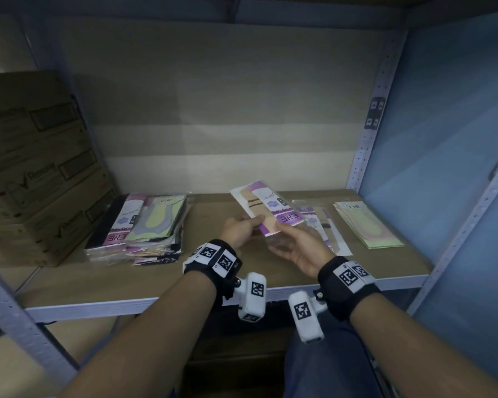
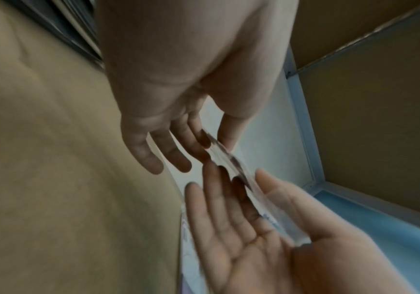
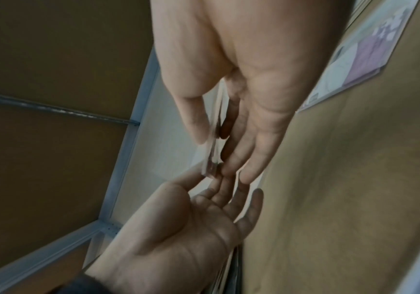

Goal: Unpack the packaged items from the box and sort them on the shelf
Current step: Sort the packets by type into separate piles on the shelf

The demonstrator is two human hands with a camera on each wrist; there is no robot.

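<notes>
A flat clear packet (image 1: 266, 209) with a purple and beige ENE card hangs above the middle of the wooden shelf board (image 1: 207, 274), held by both hands. My left hand (image 1: 243, 226) pinches its near left edge, thumb on top. On the near right end, my right hand (image 1: 288, 235) has its thumb on top and fingers underneath. The left wrist view shows the left hand (image 2: 216, 142) pinching the packet (image 2: 239, 171) edge-on, with the right hand (image 2: 241, 228) below it. In the right wrist view the right hand (image 3: 212, 137) clamps the packet (image 3: 210, 167) opposite the left hand (image 3: 191, 218).
A mixed pile of packets (image 1: 144, 225) lies on the shelf's left part, beside stacked cardboard boxes (image 1: 35, 168). To the right lie a few purple packets (image 1: 318, 222) and a small stack of green packets (image 1: 367, 226). Grey metal uprights (image 1: 365, 133) and a blue side panel frame the bay.
</notes>
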